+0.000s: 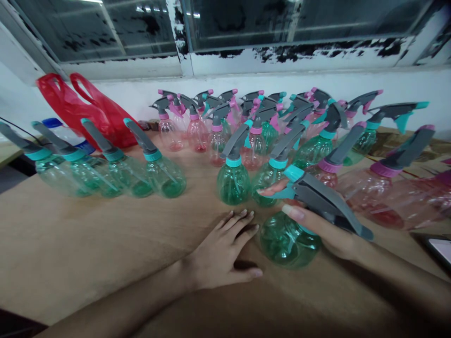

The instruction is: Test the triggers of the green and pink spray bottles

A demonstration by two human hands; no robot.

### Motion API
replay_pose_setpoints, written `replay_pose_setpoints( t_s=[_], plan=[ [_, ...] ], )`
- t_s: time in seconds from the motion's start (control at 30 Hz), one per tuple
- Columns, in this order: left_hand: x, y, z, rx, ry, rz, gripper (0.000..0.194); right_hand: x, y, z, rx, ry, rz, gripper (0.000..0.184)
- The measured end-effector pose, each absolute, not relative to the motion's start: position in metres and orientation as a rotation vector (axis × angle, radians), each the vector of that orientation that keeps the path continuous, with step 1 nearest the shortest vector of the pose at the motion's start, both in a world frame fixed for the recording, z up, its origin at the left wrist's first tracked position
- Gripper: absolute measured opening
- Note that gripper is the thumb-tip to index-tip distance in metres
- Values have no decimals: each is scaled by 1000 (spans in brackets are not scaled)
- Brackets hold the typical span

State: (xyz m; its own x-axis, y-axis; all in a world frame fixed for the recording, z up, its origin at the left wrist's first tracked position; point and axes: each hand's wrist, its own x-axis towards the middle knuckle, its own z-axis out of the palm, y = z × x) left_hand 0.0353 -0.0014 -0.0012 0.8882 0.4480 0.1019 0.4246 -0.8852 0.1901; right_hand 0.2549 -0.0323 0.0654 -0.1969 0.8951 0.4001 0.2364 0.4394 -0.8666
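Observation:
My right hand point(327, 225) is wrapped round the neck of a green spray bottle point(291, 241) with a grey and turquoise trigger head; a finger reaches past the turquoise trigger. The bottle looks slightly tilted, and I cannot tell if its base touches the table. Palm down, my left hand point(225, 249) lies on the wooden table point(148, 244) with its fingers spread, just left of that bottle, holding nothing. Close beyond the hands stand another green spray bottle point(233, 180) and a second one point(269, 180), partly hidden by my right fingers.
Several green spray bottles point(165, 176) form a row at the left. Many pink and green bottles point(199, 131) crowd the back, with pink ones point(377, 197) at the right. Behind the row are a red plastic bag point(102, 117) and a blue-capped bottle point(63, 134). A phone-like device point(440, 249) lies far right.

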Motion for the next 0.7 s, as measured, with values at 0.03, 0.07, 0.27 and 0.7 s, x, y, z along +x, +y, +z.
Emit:
replay_pose_setpoints(
  t_s=[0.03,0.07,0.27,0.7],
  plan=[
    [35,-2,-1,2895,676,212,78,255,-32,65,-998,-1697,812,18],
    [35,-2,-1,2897,680,212,78,255,-31,65,-1015,-1697,791,16],
    [35,-2,1,2907,680,205,77,255,-30,65,-1071,-1678,713,23],
    [35,-2,-4,2909,678,279,76,253,-29,63,-988,-1708,845,37]
  ],
)
